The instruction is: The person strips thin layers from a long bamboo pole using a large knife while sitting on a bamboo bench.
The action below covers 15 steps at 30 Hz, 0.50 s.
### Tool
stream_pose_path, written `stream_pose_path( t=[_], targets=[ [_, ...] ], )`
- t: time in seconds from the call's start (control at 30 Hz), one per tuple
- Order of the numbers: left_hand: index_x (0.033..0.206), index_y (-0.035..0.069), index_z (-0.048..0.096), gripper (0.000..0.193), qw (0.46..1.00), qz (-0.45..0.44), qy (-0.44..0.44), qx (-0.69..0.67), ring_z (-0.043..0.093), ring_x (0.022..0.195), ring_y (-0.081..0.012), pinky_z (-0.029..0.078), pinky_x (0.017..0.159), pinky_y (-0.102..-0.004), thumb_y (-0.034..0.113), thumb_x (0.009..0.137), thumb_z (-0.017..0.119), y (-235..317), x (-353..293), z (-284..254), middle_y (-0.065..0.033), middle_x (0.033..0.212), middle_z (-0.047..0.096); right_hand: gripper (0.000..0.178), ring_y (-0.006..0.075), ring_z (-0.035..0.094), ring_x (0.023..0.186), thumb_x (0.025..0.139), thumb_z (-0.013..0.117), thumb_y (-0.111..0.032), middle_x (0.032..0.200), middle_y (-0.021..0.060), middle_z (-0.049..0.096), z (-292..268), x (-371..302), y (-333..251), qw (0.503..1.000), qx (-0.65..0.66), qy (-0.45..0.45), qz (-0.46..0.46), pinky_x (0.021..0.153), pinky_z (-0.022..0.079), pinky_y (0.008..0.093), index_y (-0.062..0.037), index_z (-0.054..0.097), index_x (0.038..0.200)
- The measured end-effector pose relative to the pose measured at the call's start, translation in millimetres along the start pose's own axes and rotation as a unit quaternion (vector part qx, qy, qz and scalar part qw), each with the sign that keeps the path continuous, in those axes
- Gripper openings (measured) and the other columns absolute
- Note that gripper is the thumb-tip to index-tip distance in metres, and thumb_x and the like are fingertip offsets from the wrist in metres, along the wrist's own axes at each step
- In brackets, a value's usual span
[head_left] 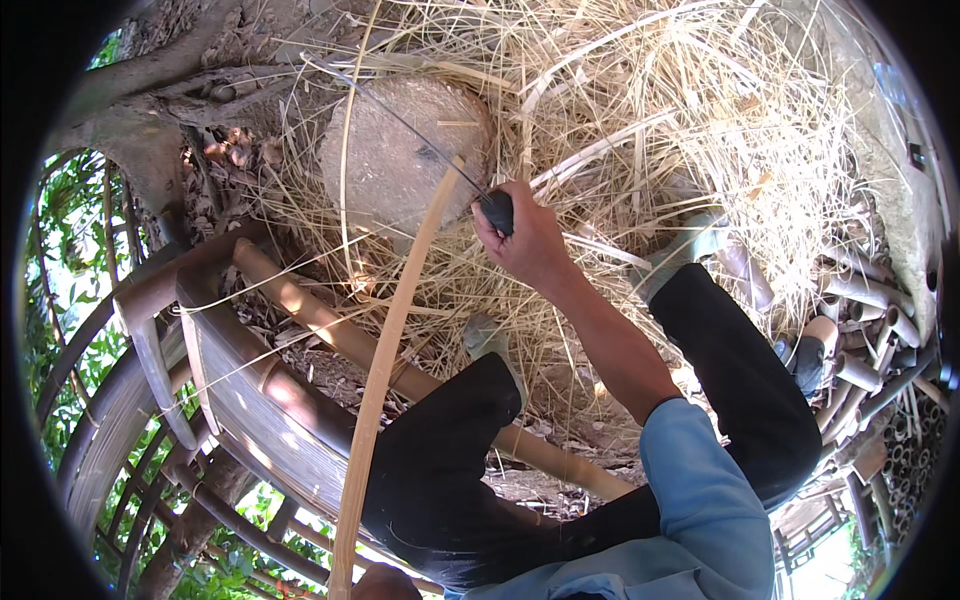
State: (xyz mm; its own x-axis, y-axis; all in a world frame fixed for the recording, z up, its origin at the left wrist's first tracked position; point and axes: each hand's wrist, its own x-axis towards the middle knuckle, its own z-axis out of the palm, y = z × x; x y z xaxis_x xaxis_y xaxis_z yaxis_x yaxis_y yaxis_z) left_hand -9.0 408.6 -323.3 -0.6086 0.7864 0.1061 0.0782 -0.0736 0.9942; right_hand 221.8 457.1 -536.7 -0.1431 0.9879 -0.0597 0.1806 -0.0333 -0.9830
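My right hand is closed round the black handle of a long-bladed knife. Seen nearly edge-on, its thin dark blade slants up and left over a round wooden chopping block. A long, pale bamboo strip runs from the lower edge up to the blade near the handle, where the two meet or cross. Only a rounded part of my left hand shows at the lower edge, closed against the near end of the strip; its fingertips are out of sight.
Loose straw-like bamboo shavings cover the ground beyond and right of the block. A bamboo bench with curved rails stands at the left. Cut bamboo tubes are piled at the right. My black-trousered legs are bent beneath my arm.
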Motion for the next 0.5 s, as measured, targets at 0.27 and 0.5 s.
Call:
stream_pose_path(
  t=[0.27,0.5],
  targets=[
    [0.077,0.012,0.053,0.021,1.0,0.002,0.001,-0.015,0.043,0.061,-0.013,0.039,0.056,-0.0287,0.028,0.09,0.057,13.8,-3.7,5.5,0.0004,0.067,0.045,0.034,0.0323,0.064,0.055,0.088,0.073,-0.015,0.065,0.0125,0.061,-3.3,-0.1,47.4,0.993,-0.114,0.002,0.025,0.051,0.05,0.0411,-0.0028,0.045,0.102],
    [0.077,0.012,0.053,0.018,0.987,0.115,0.058,-0.096,0.044,0.064,-0.0143,0.04,0.06,-0.0298,0.024,0.088,0.06,135.3,-23.4,-46.1,-0.0006,0.069,0.046,0.037,0.0189,0.07,0.062,0.092,0.074,-0.027,0.072,0.0091,0.068,-8.4,-11.9,-5.3,0.986,0.049,0.049,0.149,0.052,0.052,0.0335,0.0003,0.056,0.11]
  ],
)
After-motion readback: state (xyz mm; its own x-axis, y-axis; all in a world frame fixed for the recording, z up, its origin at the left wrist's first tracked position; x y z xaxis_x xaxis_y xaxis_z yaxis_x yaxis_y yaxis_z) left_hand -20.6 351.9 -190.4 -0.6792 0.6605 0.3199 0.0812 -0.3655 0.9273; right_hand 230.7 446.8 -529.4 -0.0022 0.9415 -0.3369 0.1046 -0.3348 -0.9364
